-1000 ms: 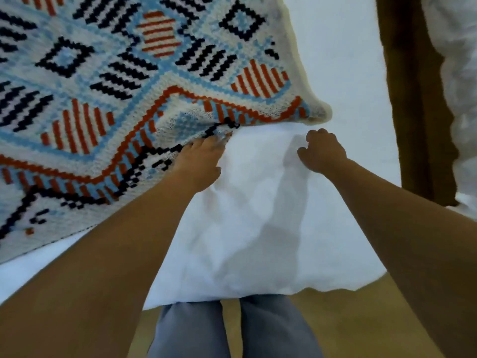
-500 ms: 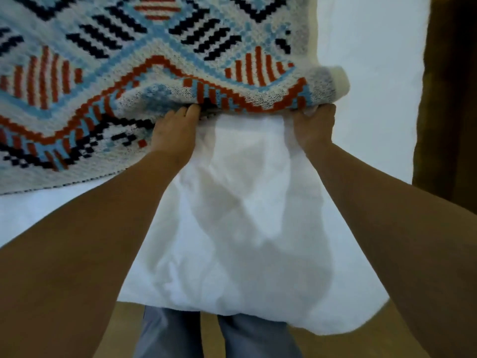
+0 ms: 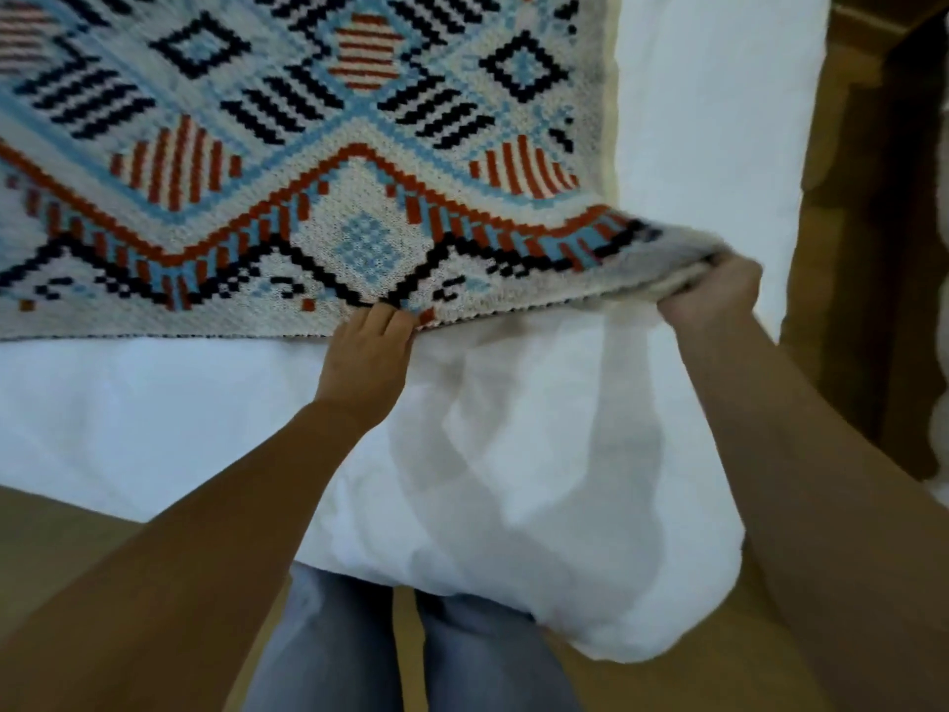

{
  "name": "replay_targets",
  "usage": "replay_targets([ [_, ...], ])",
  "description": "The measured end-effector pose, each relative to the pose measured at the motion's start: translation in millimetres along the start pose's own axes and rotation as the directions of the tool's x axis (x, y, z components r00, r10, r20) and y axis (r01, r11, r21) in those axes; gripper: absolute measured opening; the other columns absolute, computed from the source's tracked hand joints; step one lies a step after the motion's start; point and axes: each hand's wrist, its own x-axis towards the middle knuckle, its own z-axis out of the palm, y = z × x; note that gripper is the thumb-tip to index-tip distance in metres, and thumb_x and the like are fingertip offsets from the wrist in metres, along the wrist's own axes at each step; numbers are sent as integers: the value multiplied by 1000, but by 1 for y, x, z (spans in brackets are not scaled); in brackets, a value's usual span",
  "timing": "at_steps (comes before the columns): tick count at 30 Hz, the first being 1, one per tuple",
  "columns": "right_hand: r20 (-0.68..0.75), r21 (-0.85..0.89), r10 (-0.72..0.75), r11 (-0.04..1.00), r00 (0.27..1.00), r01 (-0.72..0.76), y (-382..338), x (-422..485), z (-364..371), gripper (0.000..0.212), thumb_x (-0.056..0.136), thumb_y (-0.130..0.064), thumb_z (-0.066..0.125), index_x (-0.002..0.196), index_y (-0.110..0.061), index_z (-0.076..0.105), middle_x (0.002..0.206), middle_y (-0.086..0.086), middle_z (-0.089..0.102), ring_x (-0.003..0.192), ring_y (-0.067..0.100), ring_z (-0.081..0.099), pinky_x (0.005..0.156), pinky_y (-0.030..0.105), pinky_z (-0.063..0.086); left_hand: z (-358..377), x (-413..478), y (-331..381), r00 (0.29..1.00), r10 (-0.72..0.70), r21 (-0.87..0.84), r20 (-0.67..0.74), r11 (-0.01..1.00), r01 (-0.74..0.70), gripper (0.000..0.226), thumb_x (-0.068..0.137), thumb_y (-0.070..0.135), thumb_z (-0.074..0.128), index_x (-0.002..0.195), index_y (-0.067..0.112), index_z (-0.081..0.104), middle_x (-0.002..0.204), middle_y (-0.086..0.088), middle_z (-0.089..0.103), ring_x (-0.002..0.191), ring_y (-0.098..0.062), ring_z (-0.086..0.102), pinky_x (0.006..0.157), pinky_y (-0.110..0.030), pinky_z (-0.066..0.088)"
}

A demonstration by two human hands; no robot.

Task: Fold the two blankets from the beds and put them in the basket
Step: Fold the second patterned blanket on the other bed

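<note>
A knitted blanket (image 3: 318,161) with blue, orange and black diamond patterns lies spread over the white bed (image 3: 708,120). My left hand (image 3: 367,352) pinches its near edge at the middle. My right hand (image 3: 711,290) grips the near right corner, which is bunched and lifted off the sheet. No basket and no second blanket are in view.
The white duvet's corner (image 3: 539,506) hangs off the bed toward my legs (image 3: 411,655). A brown wooden piece of furniture (image 3: 873,223) stands to the right of the bed, with tan floor (image 3: 61,537) below.
My right hand went from bare on the sheet to gripping the blanket's corner. Both hands have drawn the near edge toward me and flattened it over the bed.
</note>
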Motion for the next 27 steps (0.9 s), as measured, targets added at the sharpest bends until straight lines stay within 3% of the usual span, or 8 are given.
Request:
replay_targets([
  [3, -156, -72, 159, 983, 975, -172, 31, -11, -50, 44, 96, -17, 17, 123, -9, 51, 122, 12, 54, 111, 30, 51, 100, 44, 42, 6, -6, 7, 968, -46, 124, 249, 992, 15, 27, 91, 4, 45, 117, 7, 51, 113, -14, 54, 101, -32, 49, 81, -40, 41],
  [7, -369, -235, 196, 926, 909, -295, 67, -23, -84, 24, 86, -5, 29, 69, -7, 46, 68, 6, 49, 56, 19, 46, 50, 24, 41, 11, -4, 14, 859, -123, 249, 497, 968, -6, 50, 89, 7, 43, 137, 10, 30, 139, -13, 38, 126, -31, 39, 100, -41, 35],
  [11, -239, -363, 215, 884, 947, -293, 64, -14, -73, 11, 77, -19, 44, 69, -11, 48, 72, 6, 53, 66, 23, 55, 70, 29, 43, 8, -1, 19, 808, -158, 205, 568, 978, 47, 55, 89, 13, 44, 141, 9, 27, 144, -13, 33, 130, -30, 34, 104, -42, 33],
  [14, -189, -585, 119, 784, 975, -209, 53, -11, -58, 20, 77, -24, 65, 74, -9, 52, 69, 6, 54, 66, 21, 54, 61, 27, 42, 3, 0, 18, 802, -143, 144, 580, 987, 72, 49, 91, 14, 44, 138, 9, 32, 140, -13, 38, 126, -30, 40, 100, -41, 36],
  [18, -1, -757, -159, 646, 987, 103, 59, -21, -16, 19, 81, -11, 59, 68, -11, 46, 65, 3, 47, 68, 18, 47, 52, 23, 34, -11, 7, 17, 882, -138, -163, 451, 959, 234, 30, 95, 20, 42, 122, 9, 49, 122, -12, 55, 105, -29, 54, 85, -37, 45],
  [22, 274, -732, -242, 575, 931, 365, 91, -69, 51, 7, 84, -14, 58, 82, -12, 51, 67, -5, 50, 58, 6, 46, 44, 13, 38, -34, 25, 12, 883, -247, -581, 400, 677, 452, 29, 97, 32, 42, 87, 10, 59, 84, -8, 61, 75, -19, 55, 69, -27, 39],
  [25, 473, -704, -256, 466, 843, 536, 129, -118, 92, 9, 85, -16, 57, 79, -14, 50, 65, -7, 48, 58, 7, 44, 45, 10, 34, -63, 36, -11, 804, -339, -764, 488, 280, 581, 41, 89, 50, 48, 92, 12, 61, 92, -4, 66, 82, -16, 62, 69, -28, 44],
  [27, 585, -668, -236, 402, 776, 627, 158, -152, 117, 12, 88, -16, 52, 76, -14, 50, 65, -6, 50, 58, 11, 46, 47, 15, 35, -86, 38, -42, 779, -358, -773, 515, 200, 602, 46, 82, 57, 54, 94, 14, 67, 89, 1, 70, 79, -13, 65, 63, -26, 47],
])
